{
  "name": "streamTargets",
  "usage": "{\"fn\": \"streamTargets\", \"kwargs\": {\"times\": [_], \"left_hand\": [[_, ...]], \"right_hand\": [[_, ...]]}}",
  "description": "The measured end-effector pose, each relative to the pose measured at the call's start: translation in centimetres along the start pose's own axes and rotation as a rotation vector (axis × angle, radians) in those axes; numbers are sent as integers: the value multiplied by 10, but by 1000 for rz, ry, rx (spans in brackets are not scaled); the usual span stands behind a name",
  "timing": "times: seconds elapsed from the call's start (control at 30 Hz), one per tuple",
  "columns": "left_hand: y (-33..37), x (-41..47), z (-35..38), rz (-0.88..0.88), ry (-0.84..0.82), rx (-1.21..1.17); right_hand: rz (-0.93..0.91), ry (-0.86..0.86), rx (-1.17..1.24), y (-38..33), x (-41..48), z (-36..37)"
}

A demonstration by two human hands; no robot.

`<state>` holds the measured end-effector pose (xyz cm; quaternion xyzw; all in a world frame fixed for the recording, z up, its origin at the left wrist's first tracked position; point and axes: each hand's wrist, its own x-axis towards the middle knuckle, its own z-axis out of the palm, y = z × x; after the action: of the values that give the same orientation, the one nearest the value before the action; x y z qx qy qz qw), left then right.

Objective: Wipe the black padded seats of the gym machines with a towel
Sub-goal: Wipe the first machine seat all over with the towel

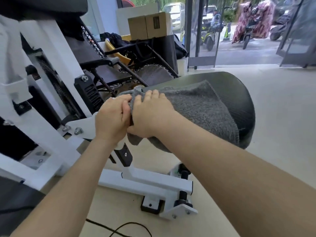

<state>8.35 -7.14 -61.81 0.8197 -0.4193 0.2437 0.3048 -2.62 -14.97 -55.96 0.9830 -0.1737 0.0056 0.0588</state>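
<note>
A grey towel [200, 106] lies spread over the black padded seat [239, 94] of a white gym machine, covering most of the seat's near and left side. My right hand [150, 115] presses flat on the towel's left end, fingers over its bunched edge. My left hand [111, 117] sits right beside it, thumb side touching the right hand, and grips the same bunched edge at the seat's left end. A corner of the towel hangs down below my right wrist. The seat's far right rim stays uncovered.
The machine's white frame [51, 93] rises at left and its base bar [145, 183] runs across the floor below the seat. A folding recliner [119, 69] and cardboard boxes [148, 25] stand behind. A black cable [119, 228] lies on the floor. Glass doors [239, 31] at right.
</note>
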Motion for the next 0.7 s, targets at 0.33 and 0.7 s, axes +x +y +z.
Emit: {"fn": "streamTargets", "kwargs": {"times": [0.33, 0.7], "left_hand": [[116, -13, -25, 257, -420, -131], [167, 89, 42, 385, -822, -49]], "right_hand": [[-35, -96, 57, 104, -105, -27], [200, 93, 613, 180, -66, -18]]}}
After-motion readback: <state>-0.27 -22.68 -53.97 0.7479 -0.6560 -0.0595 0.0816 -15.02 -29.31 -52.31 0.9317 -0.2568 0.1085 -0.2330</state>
